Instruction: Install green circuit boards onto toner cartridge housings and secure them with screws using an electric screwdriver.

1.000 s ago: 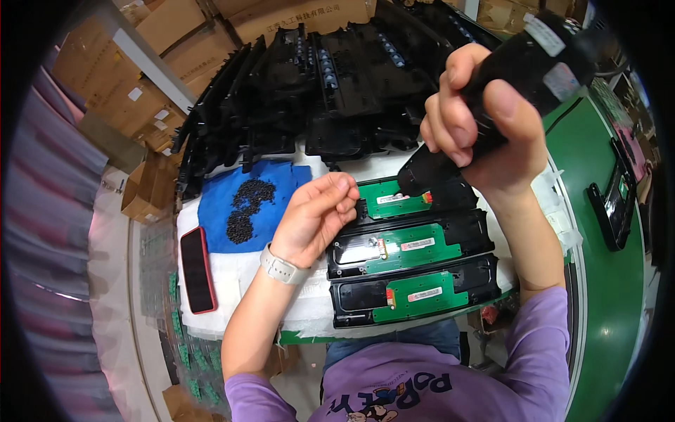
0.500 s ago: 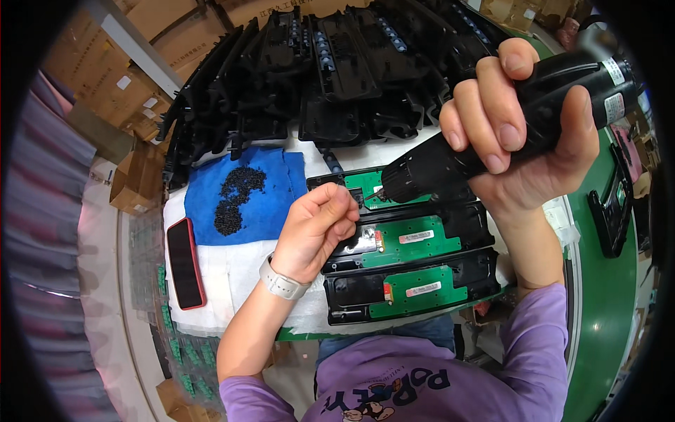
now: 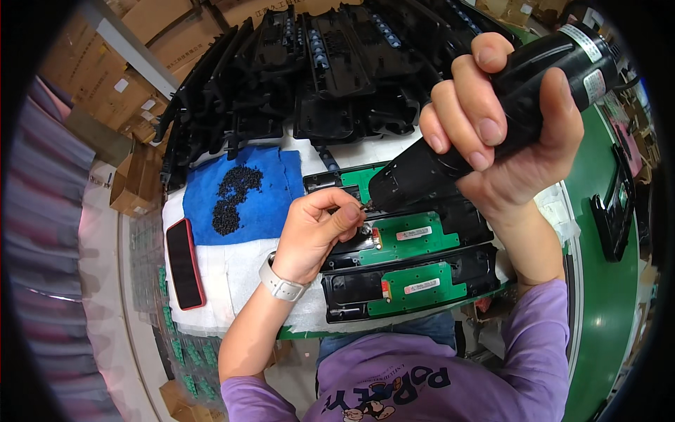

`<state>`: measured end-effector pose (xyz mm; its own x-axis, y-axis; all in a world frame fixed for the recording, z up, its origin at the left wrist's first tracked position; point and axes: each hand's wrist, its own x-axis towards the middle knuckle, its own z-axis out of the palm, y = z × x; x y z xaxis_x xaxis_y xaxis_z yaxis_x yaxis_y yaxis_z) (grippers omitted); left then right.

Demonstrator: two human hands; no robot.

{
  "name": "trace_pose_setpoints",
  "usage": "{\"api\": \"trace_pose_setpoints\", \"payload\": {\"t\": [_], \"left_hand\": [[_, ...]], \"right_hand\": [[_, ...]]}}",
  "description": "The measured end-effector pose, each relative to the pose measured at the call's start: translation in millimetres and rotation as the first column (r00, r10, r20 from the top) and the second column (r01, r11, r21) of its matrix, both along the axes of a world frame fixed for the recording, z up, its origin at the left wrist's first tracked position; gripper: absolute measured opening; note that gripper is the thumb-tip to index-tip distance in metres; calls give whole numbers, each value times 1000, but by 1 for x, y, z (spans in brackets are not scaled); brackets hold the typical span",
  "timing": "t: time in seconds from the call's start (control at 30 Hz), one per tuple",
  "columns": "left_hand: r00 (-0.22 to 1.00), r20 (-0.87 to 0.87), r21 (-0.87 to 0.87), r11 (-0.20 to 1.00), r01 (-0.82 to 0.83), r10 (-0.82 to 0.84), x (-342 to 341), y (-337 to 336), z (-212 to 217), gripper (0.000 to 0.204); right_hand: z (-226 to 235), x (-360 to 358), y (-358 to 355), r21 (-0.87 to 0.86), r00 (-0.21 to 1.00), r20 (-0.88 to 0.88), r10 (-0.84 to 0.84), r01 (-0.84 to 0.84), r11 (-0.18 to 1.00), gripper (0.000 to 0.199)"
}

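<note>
My right hand wraps round a black electric screwdriver, which slants down to the left. Its tip meets the fingers of my left hand, closed in a pinch; whatever lies between thumb and forefinger is too small to make out. Beneath them, three black plastic housings lie in a row, each with a green circuit board. The far board is partly hidden by the screwdriver. The middle board and the near board each carry a white label.
Small black screws are heaped on a blue cloth at the left. A red-edged phone lies beside it. Many black plastic housings are stacked at the back. Another housing sits on the green surface at right.
My right hand has brought the screwdriver left and slightly down, so its tip now meets my left fingertips. The left hand has shifted slightly, its pinch now turned to the tip.
</note>
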<state>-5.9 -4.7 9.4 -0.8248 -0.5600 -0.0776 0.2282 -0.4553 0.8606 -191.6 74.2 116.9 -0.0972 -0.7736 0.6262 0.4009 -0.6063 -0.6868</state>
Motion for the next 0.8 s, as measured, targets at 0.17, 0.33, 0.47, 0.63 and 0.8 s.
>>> {"api": "trace_pose_setpoints", "payload": {"t": [0.17, 0.33, 0.47, 0.63, 0.8], "left_hand": [[998, 55, -136, 991, 1, 6, 1, 0, -2, 15], [993, 100, -103, 993, -53, 64, -1, 3, 4, 14], [874, 184, -333, 865, -376, 450, -3, -2, 6, 19], [874, 89, -249, 860, -445, 478, 9, -22, 5, 20], [902, 158, -283, 893, -349, 402, 9, -23, 2, 18]], "right_hand": [[0, 4, 1, 79, 992, -49, -114, 117, 990, 40], [-4, -3, -11, 86, 994, 106, -5, -4, 996, 32], [-10, -8, -16, 148, 988, 156, 10, -33, 988, 26], [-23, -7, -28, 206, 922, -326, -210, 286, 936, 25], [-29, -9, -33, 198, 943, -263, -204, 260, 945, 23]]}}
